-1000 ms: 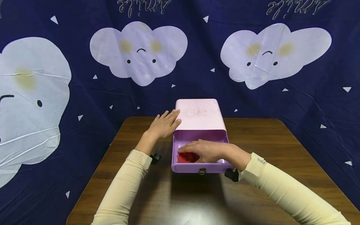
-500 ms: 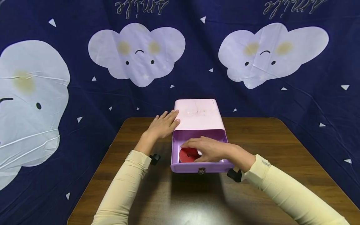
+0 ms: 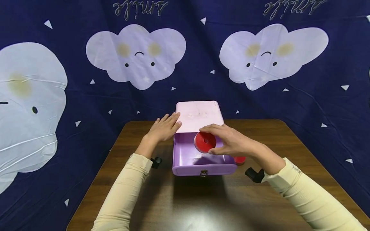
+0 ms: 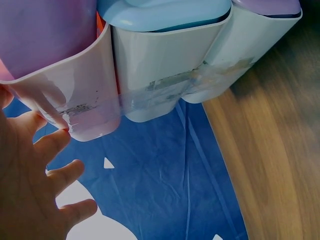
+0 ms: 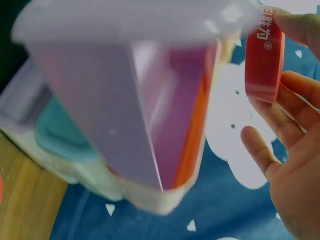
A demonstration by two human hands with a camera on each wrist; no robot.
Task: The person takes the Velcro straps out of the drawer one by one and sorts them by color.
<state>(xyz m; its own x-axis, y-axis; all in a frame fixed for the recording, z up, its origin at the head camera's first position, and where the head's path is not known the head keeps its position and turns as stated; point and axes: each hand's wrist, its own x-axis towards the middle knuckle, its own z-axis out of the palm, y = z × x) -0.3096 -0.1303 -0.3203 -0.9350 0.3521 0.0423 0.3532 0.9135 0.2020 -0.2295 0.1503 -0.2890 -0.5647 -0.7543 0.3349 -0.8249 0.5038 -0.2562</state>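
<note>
A red disc-shaped reel [image 3: 205, 142] with a small centre hole is held above the pulled-out purple drawer [image 3: 185, 170]. My right hand [image 3: 237, 141] pinches it between thumb and fingers. White characters show on the reel's rim in the right wrist view, where the right hand [image 5: 300, 130] grips it [image 5: 264, 60] beside the drawer. My left hand [image 3: 162, 129] rests, fingers straight, on the left edge of the pink box [image 3: 199, 116] that houses the drawer. In the left wrist view the left hand's fingers [image 4: 74, 172] are spread at the pink box's side [image 4: 92, 112].
Boxes with a blue drawer [image 4: 170, 12] and a purple drawer [image 4: 270, 6] adjoin the pink one. Another red round thing [image 3: 240, 160] lies on the wooden table [image 3: 260, 131], right of the drawer. A dark blue cloud-patterned cloth [image 3: 202, 64] hangs behind.
My right hand has lifted the red reel from the drawer's floor, moving up and to the right. The left hand stays on the box. A red thing right of the drawer is now uncovered.
</note>
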